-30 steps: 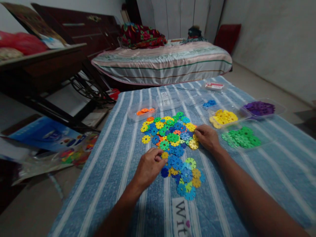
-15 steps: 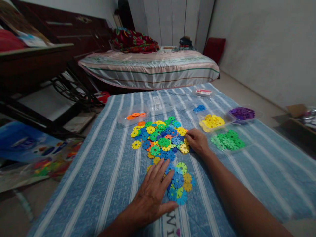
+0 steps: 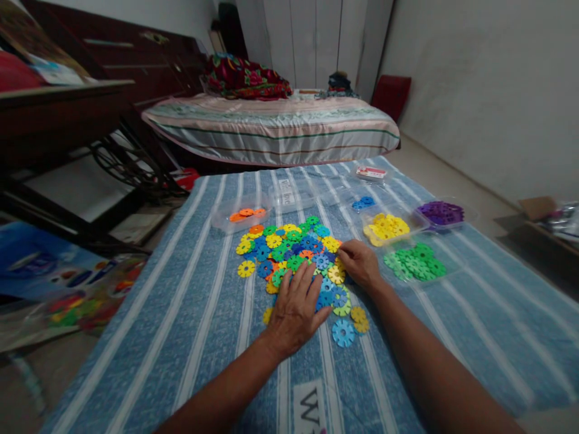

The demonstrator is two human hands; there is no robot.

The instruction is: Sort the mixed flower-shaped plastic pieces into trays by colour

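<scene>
The left hand (image 3: 296, 310), its grip open and flat, presses on the near edge of the heap of flat, multicoloured plastic gear-shaped discs (image 3: 289, 250) spread on the blue white-striped cloth (image 3: 199, 313); most discs lie beyond its fingertips. Just right, the right hand (image 3: 359, 263) rests curled at the heap's right edge; whether its grip holds a disc cannot be told. A white label (image 3: 310, 410) nearer than both hands begins "W".

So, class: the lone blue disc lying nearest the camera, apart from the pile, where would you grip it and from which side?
Pinch the blue disc by its notched rim, coming from above. It lies flat on the striped cloth, so no face offers a hold; the notches probably let fingertips catch an edge.
</scene>
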